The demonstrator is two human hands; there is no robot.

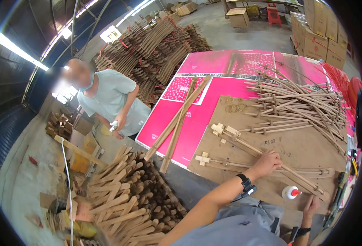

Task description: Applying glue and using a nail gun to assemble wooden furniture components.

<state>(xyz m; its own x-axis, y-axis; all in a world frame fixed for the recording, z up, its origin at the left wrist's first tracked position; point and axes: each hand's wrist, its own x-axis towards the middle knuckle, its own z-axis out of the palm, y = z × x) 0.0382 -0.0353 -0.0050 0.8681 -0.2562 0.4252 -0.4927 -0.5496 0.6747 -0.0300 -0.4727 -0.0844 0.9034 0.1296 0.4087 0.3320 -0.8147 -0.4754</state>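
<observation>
My left hand [268,162] is closed around a long wooden rod [248,146], which lies slantwise over the brown board [250,117]. Small pale wooden blocks [222,129] sit around the rod's far end. Near its other end, my right hand [311,206] has its fingers drawn together; what they hold, if anything, is hidden. Beneath the rod, a second wooden piece [302,172] runs across the board, with a pale cross-shaped block [203,159] at its left end. A white bottle with a red tip [290,192] is between my hands.
Many wooden rods [296,102] are heaped at the right. Two long slats [181,115] cross on the pink table covering [156,133]. Left of me stands a stack of wooden strips [123,197]. A person [111,94] stands across the left corner. A dark tool [336,197] lies at right.
</observation>
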